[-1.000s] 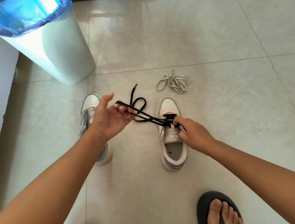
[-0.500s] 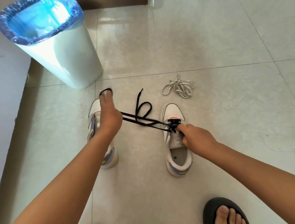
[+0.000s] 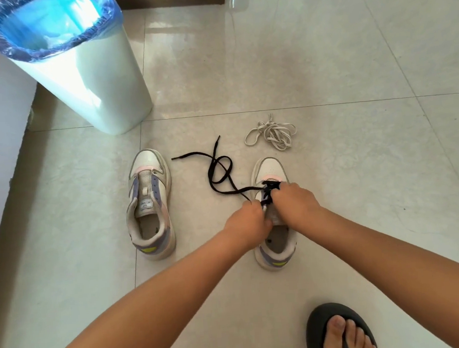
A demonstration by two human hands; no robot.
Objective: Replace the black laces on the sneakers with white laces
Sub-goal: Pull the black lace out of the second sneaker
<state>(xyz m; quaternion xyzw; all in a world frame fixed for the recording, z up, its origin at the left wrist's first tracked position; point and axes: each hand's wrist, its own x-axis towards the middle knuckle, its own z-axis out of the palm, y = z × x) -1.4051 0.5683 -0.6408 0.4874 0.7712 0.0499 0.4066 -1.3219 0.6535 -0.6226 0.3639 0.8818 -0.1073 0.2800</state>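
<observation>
Two white sneakers stand on the tiled floor. The left sneaker point(image 3: 149, 204) has no lace in its eyelets. The right sneaker point(image 3: 268, 170) still holds a black lace point(image 3: 217, 172) in its lowest eyelets; the loose lengths trail in loops on the floor to its left. My left hand point(image 3: 247, 222) and my right hand point(image 3: 296, 204) meet over the right sneaker's tongue, fingers curled at the black lace in the eyelets. A bundle of white laces point(image 3: 273, 136) lies beyond the right sneaker's toe.
A white bin point(image 3: 89, 83) with a blue liner stands at the back left beside a white wall. My foot in a black sandal point(image 3: 342, 332) is at the bottom right. Open floor tiles lie to the right.
My left hand let the pulled lace length drop to the floor and came back right to the right sneaker. My right hand stayed on the eyelets.
</observation>
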